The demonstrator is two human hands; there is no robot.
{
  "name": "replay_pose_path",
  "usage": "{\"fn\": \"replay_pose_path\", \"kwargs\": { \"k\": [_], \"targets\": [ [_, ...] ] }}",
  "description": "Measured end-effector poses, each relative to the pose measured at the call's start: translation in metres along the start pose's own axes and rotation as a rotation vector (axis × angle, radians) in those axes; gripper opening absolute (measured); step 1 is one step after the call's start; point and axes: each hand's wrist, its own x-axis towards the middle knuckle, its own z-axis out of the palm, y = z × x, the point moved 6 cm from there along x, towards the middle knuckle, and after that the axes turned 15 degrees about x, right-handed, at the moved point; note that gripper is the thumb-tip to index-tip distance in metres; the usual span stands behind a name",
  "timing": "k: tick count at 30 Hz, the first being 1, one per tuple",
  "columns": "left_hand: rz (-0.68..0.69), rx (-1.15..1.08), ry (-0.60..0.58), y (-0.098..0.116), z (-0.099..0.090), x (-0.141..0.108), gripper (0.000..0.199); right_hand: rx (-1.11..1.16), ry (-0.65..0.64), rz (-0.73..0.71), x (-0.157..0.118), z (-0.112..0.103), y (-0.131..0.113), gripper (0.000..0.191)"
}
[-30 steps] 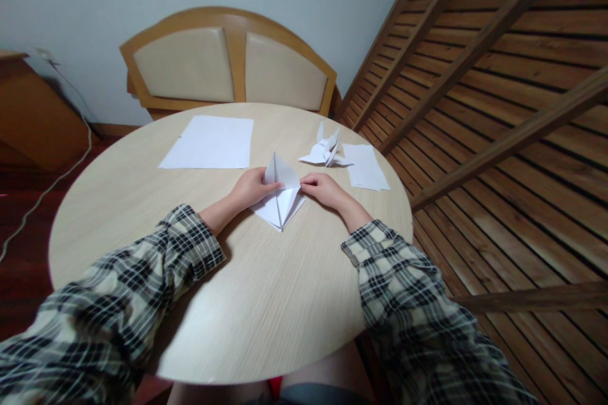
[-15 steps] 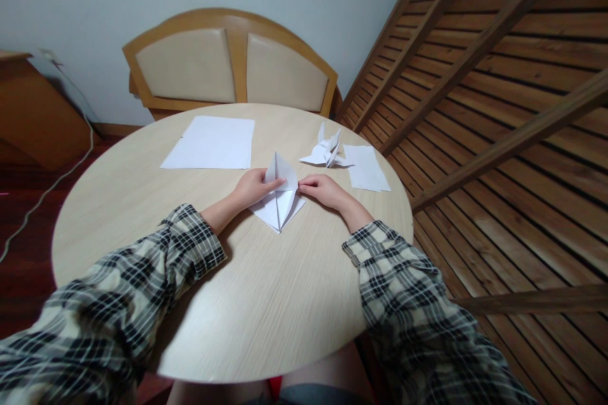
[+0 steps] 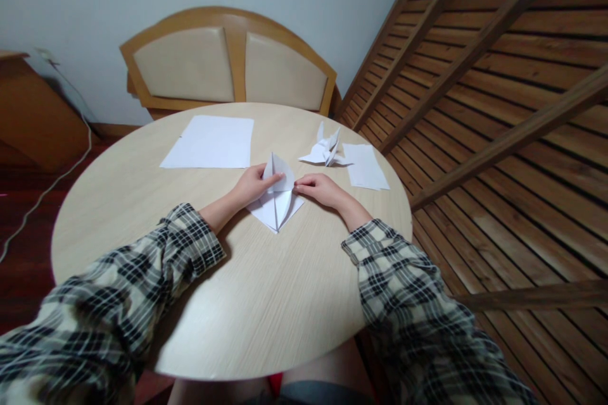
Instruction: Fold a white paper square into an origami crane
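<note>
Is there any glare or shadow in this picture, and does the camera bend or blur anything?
Head view: a soft glare whitens the near part of the table; head view: shadow lies along the left sleeve; head view: the slatted wooden panelling slants steeply, perhaps wide-lens distortion; head view: the folded paper looks slightly soft, its finer creases hard to tell.

Loose plaid sleeves [image 3: 109,304] are worn on both arms, checked in black, cream and grey, with thin pale lines run through the pattern. Pretty baggy stuff, tbh, and plenty of creases can be seen in the cloth. The wide cuffs [image 3: 355,242] are worn short of the wrists, and the left hand [image 3: 254,183] and right hand [image 3: 323,190] are bare. Down at the lap, some plain dark grey cloth [image 3: 327,394] can be spotted, with bare legs [image 3: 327,367] shown just past it.
</note>
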Motion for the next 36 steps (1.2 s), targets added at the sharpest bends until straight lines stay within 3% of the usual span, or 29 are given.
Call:
{"fn": "replay_pose_path", "kwargs": {
  "k": [13,21,26,36],
  "targets": [
    [0.081,-0.109,0.037,0.0,-0.001,0.002,0.021,-0.022,-0.004,-0.027,0.001,-0.002,0.004,0.019],
    [0.15,-0.133,0.185,-0.002,-0.006,0.007,0.017,-0.002,0.019,-0.017,0.002,0.0,0.001,0.025],
    [0.141,-0.092,0.213,-0.007,-0.005,0.01,0.022,-0.024,0.055,-0.047,0.003,0.001,-0.004,0.03],
    [0.12,-0.015,0.143,0.003,-0.003,0.006,0.022,0.015,0.016,-0.024,0.003,0.005,0.005,0.036]
  ]
}}
